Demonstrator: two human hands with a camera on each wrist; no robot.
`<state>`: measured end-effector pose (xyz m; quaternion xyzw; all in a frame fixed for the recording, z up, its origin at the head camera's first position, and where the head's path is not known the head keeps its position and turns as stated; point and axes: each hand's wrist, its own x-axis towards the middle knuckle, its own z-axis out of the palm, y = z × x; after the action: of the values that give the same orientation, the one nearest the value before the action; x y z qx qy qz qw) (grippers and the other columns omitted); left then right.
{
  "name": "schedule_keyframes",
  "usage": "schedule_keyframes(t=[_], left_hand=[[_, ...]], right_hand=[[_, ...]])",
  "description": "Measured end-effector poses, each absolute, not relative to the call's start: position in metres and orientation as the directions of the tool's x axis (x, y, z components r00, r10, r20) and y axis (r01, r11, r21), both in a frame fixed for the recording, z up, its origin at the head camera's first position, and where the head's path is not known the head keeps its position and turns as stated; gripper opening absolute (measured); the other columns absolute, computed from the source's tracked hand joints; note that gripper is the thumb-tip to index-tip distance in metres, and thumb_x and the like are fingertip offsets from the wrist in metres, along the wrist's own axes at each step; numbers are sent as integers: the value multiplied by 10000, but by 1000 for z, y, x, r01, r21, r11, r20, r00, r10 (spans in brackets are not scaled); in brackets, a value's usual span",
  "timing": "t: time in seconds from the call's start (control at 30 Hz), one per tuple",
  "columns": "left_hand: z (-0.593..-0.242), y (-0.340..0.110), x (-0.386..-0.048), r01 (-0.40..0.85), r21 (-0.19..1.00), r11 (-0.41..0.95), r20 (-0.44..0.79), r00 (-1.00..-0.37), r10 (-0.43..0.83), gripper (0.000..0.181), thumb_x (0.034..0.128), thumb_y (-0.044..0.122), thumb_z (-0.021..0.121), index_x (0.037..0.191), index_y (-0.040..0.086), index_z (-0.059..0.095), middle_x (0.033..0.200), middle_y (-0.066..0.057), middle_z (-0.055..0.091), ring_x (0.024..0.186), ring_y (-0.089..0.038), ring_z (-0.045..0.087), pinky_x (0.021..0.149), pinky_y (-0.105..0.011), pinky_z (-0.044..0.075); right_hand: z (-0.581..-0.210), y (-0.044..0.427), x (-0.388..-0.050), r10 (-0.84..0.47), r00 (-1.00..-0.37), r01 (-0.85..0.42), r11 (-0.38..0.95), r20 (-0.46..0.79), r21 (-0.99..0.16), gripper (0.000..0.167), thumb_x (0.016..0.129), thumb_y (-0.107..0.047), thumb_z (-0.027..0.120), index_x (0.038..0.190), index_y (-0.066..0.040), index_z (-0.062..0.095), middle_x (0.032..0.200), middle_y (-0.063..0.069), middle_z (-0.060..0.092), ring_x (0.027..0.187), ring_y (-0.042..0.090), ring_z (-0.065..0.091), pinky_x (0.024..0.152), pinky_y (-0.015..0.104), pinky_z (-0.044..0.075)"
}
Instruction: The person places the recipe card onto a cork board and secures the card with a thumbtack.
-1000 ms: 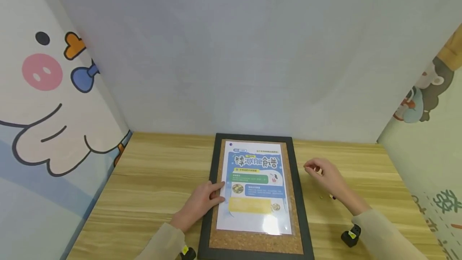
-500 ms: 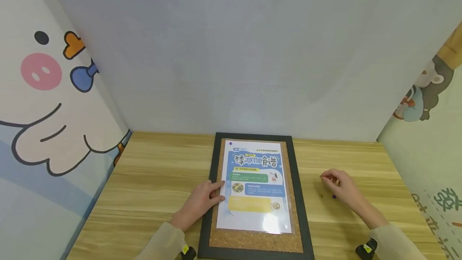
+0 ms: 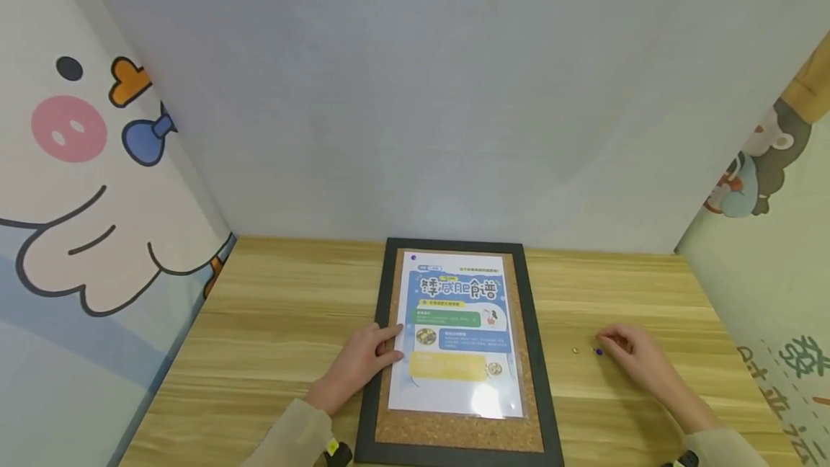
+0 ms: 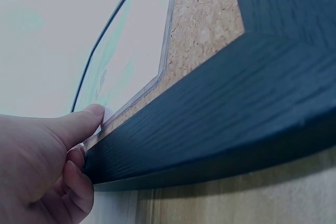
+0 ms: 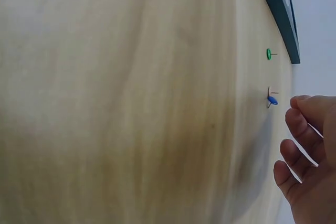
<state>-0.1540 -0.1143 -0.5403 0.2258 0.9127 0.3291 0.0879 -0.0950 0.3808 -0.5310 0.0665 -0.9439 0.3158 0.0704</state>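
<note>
Head view, framed corkboard holding sheet, left hand touching it, fingers extended, right hand loosely curled by pushpins

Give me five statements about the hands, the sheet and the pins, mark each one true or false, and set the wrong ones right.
1. The left hand touches the sheet. True.
2. A blue pin lies on the table. True.
3. The sheet lies directly on the table. False: it lies on cork set in a black frame.
4. In the head view, the right hand is to the right of the black frame. True.
5. The corner pin at the sheet's top left in the head view is yellow. False: it is purple.
</note>
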Motion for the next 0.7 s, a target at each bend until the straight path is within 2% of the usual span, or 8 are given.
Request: schedule_keyframes(t=[0.33,0.7], left_hand=[[-541,-114,-156,346,628,697,-24,-887,462,518,951,235,773,1406,22,646,755,29,456,661,-118,372,609,-238,312],[-539,-114,-154,340,631,697,-29,-888,459,512,954,231,770,1405,24,648,755,33,460,663,-116,381,610,-236,318]], right_hand=[[-541,387,-88,-62,-990,-126,801,129,-585,71,971,-69,726,1016,-65,781,989,45,763,858,-29,615,741,252,535],[-546,384,-87,-38,-989,-114,802,141,-586,41,953,-80,755,982,-68,781,944,26,760,826,-11,624,728,253,532]])
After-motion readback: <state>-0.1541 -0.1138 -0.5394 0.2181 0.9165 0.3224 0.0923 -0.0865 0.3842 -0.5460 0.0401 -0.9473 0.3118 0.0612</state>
